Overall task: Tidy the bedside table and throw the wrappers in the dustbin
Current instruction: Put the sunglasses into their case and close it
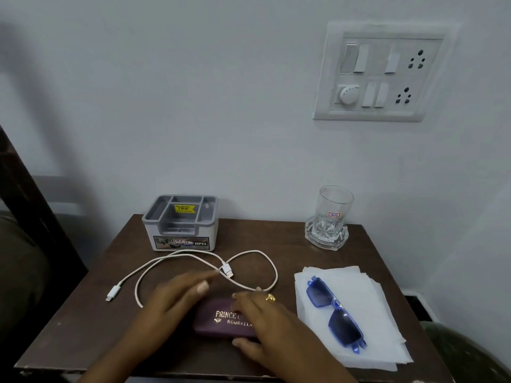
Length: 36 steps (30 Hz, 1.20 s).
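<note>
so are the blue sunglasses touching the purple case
Apart. The head view shows the blue sunglasses lying on the white tissue paper, with bare table and the right hand between them and the purple case.

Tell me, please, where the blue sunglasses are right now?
In the head view, the blue sunglasses lie folded on the white tissue paper at the table's right side, right of the purple case.

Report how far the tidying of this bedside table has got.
Done: nothing that shows; no wrappers or dustbin are in view. In hand: both hands, left and right, rest on the closed purple spectacle case. Left: the loose white charging cable, the folded blue-framed sunglasses lying on white tissue paper, and the empty grey plastic organiser.
</note>
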### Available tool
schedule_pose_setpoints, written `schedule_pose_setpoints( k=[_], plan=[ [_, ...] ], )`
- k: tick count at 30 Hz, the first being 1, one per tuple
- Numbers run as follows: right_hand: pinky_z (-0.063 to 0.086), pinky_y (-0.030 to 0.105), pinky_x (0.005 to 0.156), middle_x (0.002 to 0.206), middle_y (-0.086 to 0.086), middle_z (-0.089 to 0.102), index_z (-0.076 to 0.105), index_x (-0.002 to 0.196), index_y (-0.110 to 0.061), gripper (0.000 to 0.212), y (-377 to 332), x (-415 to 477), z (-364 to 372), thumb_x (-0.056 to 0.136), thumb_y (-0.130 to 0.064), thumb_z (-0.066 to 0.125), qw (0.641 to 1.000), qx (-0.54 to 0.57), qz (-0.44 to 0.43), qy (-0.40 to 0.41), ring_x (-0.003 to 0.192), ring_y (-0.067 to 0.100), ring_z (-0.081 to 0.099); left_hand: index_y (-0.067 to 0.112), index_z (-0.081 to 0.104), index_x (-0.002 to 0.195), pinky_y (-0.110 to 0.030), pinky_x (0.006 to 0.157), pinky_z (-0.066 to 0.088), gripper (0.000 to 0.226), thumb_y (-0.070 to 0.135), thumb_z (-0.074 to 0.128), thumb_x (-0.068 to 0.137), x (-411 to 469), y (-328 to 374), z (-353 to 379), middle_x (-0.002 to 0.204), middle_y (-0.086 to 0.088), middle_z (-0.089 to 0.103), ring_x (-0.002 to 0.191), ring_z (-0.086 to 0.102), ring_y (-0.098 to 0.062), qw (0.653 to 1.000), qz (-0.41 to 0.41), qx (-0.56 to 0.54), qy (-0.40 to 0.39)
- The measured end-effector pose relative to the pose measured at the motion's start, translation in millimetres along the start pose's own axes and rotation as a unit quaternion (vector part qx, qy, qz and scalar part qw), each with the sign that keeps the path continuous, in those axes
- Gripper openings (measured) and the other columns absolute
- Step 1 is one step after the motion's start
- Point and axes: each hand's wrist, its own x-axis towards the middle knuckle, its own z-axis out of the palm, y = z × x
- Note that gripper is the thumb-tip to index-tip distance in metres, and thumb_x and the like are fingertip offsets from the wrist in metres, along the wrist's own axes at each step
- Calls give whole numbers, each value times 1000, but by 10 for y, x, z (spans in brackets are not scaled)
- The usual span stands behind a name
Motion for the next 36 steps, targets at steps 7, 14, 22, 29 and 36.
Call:
schedule_pose_setpoints(
  k=[7,14,22,29,36],
  plan=[
    [45,32,93,145,2,42,48,117,-20,34,-142,18,-143,84,-26,56,995,-91,-18,-27,130,22,44,35,55,117,-6,93,39,68,42,84,56,-369,-18,158,118,15,62,111,52,12,997,-27,77,3],
    [49,34,88,143,11,45,50,117,-16,32,-277,91,-154,85,-18,51,983,-179,-9,-31,130,25,44,34,61,111,-20,90,45,66,62,72,52,-368,-51,213,108,25,64,101,58,8,992,-43,115,40],
    [16,49,113,151,35,8,7,144,9,59,-382,282,-15,98,-12,37,969,-168,66,-167,140,46,11,46,56,112,-29,96,47,64,63,74,53,-373,-50,208,112,23,64,106,58,4,990,-72,109,48],
    [7,53,114,147,42,6,3,140,16,56,-495,402,101,103,-14,30,957,-154,140,-200,139,51,5,36,59,120,-27,96,46,66,66,64,60,-387,-20,208,115,18,65,107,57,3,989,-80,121,35],
    [11,58,112,142,47,10,2,137,21,54,-532,366,139,102,-10,29,956,-197,119,-185,134,58,11,29,62,120,-30,96,46,66,64,60,64,-396,16,227,115,15,66,106,59,-2,987,-82,133,42]
  ],
)
